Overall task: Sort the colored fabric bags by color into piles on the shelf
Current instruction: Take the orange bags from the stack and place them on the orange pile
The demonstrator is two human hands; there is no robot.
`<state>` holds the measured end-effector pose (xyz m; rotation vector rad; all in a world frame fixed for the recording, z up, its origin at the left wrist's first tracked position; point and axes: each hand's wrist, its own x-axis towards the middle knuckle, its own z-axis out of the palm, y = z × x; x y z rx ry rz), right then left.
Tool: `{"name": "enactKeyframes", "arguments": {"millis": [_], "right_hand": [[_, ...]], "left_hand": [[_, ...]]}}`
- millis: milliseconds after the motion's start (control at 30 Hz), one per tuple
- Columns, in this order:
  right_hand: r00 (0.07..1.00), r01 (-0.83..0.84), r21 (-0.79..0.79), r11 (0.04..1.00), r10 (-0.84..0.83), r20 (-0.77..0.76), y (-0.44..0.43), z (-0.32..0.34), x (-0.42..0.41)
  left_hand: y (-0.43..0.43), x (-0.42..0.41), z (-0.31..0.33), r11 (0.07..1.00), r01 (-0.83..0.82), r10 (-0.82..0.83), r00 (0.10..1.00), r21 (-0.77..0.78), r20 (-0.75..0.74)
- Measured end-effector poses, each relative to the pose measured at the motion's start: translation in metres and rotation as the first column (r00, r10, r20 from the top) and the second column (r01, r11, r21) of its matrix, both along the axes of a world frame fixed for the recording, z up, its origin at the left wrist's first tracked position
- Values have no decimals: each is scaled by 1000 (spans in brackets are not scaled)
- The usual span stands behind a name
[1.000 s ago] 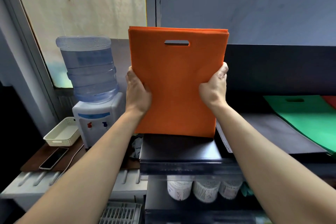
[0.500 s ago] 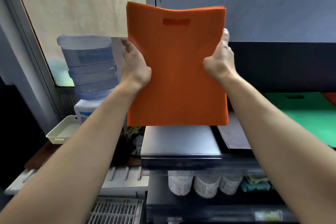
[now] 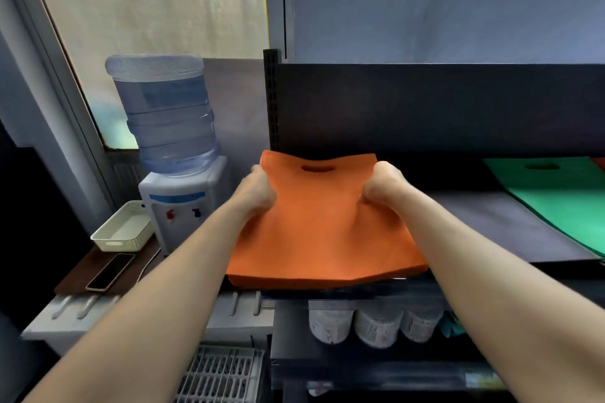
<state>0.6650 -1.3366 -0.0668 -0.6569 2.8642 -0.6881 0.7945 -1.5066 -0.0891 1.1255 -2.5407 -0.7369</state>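
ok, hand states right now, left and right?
Left hand: grips the orange bag, left edge.
Right hand: grips the same bag, right edge.

The green bag (image 3: 556,206) runs off the right edge, and only a red sliver (image 3: 600,163) shows beside it. Fingertips of the left hand (image 3: 258,195) and right hand (image 3: 381,186) are hidden by the orange bag (image 3: 322,232). Labels on the white tubs (image 3: 376,325) are too blurred to read.
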Motion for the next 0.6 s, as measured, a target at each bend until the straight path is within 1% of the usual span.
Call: {"name": "enactKeyframes", "arguments": {"millis": [67,133,300,433,600], "right_hand": [[1000,9,-9,1000,-9,18,0,-8,-3],[999,20,-53,998,-18,32,-1,-15,-5],[1000,20,-108,994,-18,25,-9,-25,-11],[1000,-1,-92,996,3,17,-16,-39,-19],[1000,-17,-57,998,16,-25,-22,-46,-27]], "left_hand": [[-6,1,-9,1000,27,-27,1000,4,-2],[-9,-1,-15,998,48,-47,999,29,-11],[-19,-7,-23,998,24,-23,999,55,-23],[-22,-13,-28,999,17,-16,1000,39,-12],[-25,-18,-34,1000,20,-19,999,24,-47]]}}
